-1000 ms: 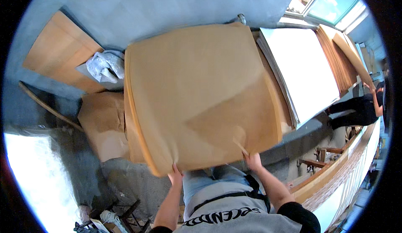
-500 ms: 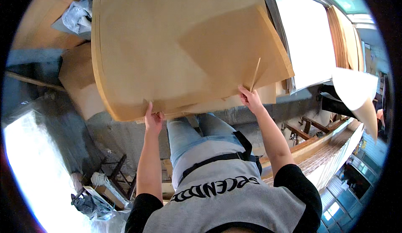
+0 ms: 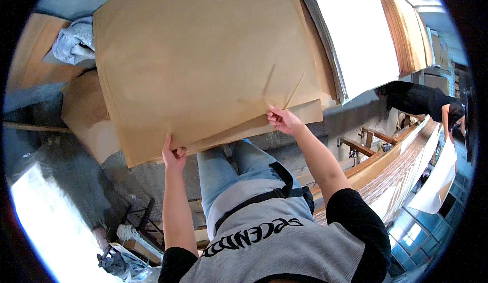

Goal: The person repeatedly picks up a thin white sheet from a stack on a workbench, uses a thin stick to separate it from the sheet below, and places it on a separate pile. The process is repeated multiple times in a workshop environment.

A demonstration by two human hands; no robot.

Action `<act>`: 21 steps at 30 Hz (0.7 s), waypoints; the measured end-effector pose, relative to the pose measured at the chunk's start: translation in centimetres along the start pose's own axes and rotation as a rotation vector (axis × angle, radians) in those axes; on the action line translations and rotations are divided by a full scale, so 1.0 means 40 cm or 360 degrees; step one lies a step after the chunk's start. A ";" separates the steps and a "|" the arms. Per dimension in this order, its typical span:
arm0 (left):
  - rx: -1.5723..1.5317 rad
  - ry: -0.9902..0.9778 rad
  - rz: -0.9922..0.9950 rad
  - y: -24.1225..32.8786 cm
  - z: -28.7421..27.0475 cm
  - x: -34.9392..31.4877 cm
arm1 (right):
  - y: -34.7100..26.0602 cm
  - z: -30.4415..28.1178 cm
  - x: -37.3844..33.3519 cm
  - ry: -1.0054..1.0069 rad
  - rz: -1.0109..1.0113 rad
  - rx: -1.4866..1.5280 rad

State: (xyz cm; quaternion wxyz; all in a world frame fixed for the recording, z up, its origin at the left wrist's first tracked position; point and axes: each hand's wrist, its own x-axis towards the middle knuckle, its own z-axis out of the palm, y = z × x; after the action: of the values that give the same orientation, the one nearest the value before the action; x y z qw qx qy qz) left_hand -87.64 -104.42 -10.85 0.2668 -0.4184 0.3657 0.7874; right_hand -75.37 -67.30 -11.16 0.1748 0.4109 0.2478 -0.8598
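Observation:
A large brown paper sheet (image 3: 203,54) spreads in front of me, its near edge lifted over more brown paper (image 3: 305,112) beneath. At its near left edge, my left hand (image 3: 174,155) is closed on the paper, the index finger lying along the top. My right hand (image 3: 284,120) is pinched around a thin wooden stick (image 3: 296,88) that points up and away over the sheet. Its fingertips are at the sheet's near right edge; whether they also grip the paper I cannot tell.
Right of the brown sheet lie a white paper stack (image 3: 356,34) and a brown stack (image 3: 404,28). A person in black (image 3: 419,100) bends at the far right, holding a white sheet (image 3: 434,181). Long wooden boards (image 3: 386,176) lie below. Crumpled plastic (image 3: 76,41) sits at the left.
The brown sheet has settled flatter; its raised right edge has come down, and its near left corner sits lower. Both hands appear slightly further left. The other person's white sheet has swung down.

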 end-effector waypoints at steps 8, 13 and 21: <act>-0.0136 0.0110 -0.0286 -0.026 -0.006 -0.002 | 0.020 -0.029 -0.004 0.0037 -0.0090 0.0129; 0.0073 -0.0134 -0.0238 -0.065 -0.018 0.057 | -0.004 0.042 -0.007 0.0455 -0.0126 -0.0469; 0.0244 -0.0235 -0.0435 -0.112 -0.081 0.008 | 0.068 0.019 -0.104 0.0743 -0.0255 -0.0588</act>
State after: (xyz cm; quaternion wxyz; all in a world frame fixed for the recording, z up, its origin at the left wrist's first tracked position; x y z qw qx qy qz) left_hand -83.05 -104.32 -13.93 0.4288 -0.3836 0.3438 0.7421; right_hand -71.97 -69.57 -8.22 0.1166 0.5377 0.4649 -0.6936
